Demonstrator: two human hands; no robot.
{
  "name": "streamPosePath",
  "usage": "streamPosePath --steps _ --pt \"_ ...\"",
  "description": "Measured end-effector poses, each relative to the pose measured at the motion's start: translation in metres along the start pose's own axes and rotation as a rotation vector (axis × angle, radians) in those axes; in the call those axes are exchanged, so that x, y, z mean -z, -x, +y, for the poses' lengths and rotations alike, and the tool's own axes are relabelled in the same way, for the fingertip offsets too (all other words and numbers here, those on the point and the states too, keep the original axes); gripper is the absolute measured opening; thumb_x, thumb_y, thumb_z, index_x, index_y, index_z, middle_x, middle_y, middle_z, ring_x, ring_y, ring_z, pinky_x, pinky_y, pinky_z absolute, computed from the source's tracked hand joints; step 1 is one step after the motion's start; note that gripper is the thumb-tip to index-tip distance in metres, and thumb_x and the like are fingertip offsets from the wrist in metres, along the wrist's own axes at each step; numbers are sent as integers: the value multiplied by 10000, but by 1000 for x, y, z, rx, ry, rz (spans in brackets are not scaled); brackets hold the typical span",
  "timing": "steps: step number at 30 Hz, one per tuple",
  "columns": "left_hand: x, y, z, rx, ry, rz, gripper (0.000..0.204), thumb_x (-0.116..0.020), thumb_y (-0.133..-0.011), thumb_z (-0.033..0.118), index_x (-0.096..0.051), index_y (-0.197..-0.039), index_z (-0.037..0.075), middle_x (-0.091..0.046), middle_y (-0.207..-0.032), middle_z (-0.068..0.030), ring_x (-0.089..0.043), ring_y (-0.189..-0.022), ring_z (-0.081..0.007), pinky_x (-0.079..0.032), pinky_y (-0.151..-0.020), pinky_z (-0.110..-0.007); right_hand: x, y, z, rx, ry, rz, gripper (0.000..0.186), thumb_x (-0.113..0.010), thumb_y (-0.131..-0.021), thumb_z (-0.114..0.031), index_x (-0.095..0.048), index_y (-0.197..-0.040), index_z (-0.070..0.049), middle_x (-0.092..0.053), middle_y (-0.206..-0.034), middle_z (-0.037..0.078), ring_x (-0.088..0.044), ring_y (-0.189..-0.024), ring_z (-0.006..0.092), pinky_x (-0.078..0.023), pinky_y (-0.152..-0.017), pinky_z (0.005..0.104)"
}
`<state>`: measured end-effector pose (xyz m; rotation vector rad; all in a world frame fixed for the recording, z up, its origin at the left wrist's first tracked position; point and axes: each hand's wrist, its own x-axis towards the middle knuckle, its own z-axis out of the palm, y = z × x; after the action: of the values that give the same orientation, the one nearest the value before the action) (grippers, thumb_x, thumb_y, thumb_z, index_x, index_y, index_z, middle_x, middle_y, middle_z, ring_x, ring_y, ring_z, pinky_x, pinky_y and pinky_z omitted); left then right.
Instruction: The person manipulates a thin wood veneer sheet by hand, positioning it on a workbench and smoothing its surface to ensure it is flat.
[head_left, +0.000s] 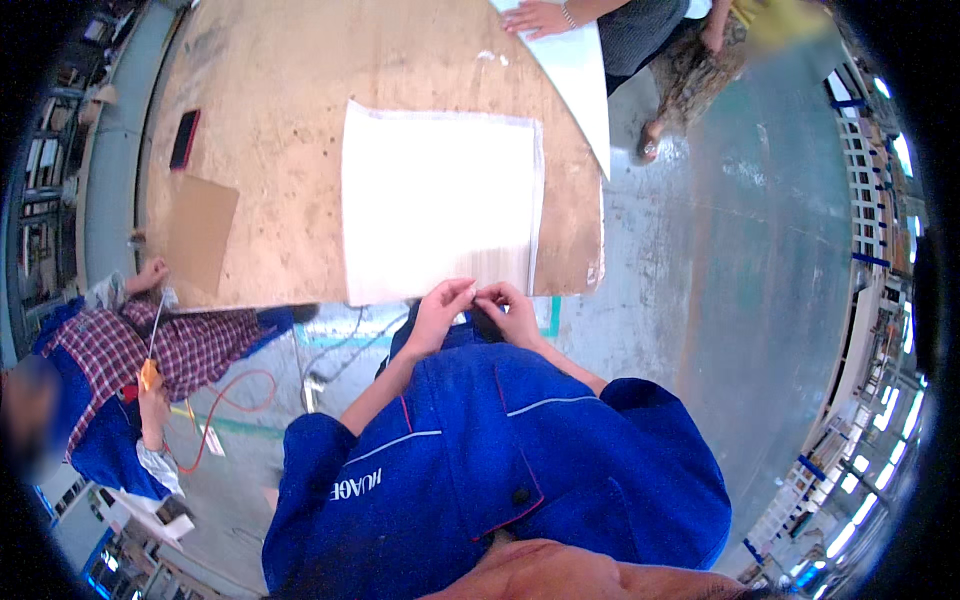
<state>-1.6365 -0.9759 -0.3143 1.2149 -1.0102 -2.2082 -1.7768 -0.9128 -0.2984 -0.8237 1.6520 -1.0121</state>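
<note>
Looks like a workshop, judging by the worn wooden tabletop (275, 130), grey floor (770, 260), loaded shelving (42, 160), orange-handled tool (149, 376), looping hose (272, 382) and blue workwear (450, 450).

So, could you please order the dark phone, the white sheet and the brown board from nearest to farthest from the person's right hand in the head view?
1. White sheet, just beyond the right hand.
2. Brown board, well off to the left.
3. Dark phone, also left, beyond the board.

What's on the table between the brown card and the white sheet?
The head view shows only bare wooden tabletop between the card and the sheet.
</note>
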Motion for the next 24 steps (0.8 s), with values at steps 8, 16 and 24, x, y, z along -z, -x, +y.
streamPosePath --steps 8,16,24 --pt "38 -12 6 -42 -66 -11 149 -601 -820 77 -580 -937 -13 -617 -841 -68 -576 -753 -118 -474 -698 -235 -23 -16 -6 151 60 32 131 -653 -775 -79 -587 -879 -36 -617 -773 37 -573 -716 98 -465 -647 242" --pt "57 -21 20 -198 -121 27 188 -633 -786 53 -579 -958 1 -618 -821 -61 -566 -737 -95 -465 -689 -217 -45 -20 -8 77 85 7 168 -637 -796 -125 -585 -936 -47 -612 -750 41 -564 -681 101 -468 -629 251" --pt "72 -30 25 -281 -215 50 200 -675 -756 74 -577 -914 -2 -606 -785 -46 -544 -715 -85 -440 -656 -207 -54 -19 2 43 224 -4 202 -645 -799 -251 -634 -827 -51 -623 -706 40 -553 -663 106 -451 -611 276"
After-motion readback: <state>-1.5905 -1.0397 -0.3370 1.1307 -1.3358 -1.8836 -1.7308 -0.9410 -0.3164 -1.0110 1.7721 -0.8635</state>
